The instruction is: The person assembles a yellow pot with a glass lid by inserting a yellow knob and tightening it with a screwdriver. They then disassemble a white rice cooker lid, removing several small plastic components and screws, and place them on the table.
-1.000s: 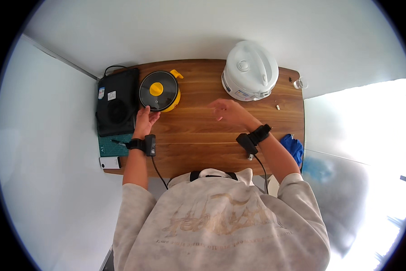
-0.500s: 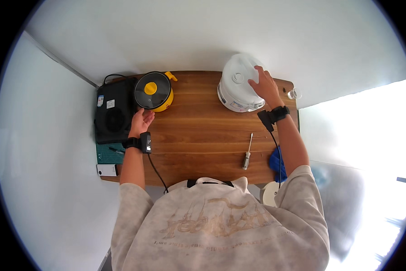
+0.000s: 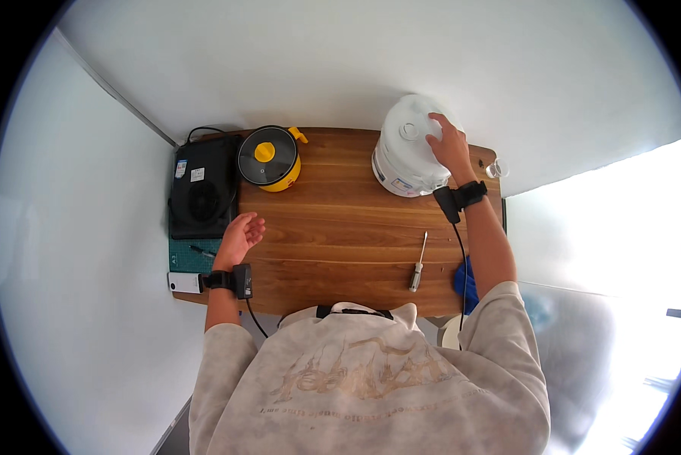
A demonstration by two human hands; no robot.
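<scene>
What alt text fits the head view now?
A person's right hand is at the top of a white rice cooker on a wooden table. The open left hand is near a black appliance and a lidded yellow pot; a screwdriver lies at right.

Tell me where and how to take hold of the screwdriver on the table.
Grip the screwdriver by its handle, probably best from above on the person's side: it lies flat, the thick handle toward the person and the slim shaft pointing away, with bare wooden tabletop on both sides of the handle.
</scene>
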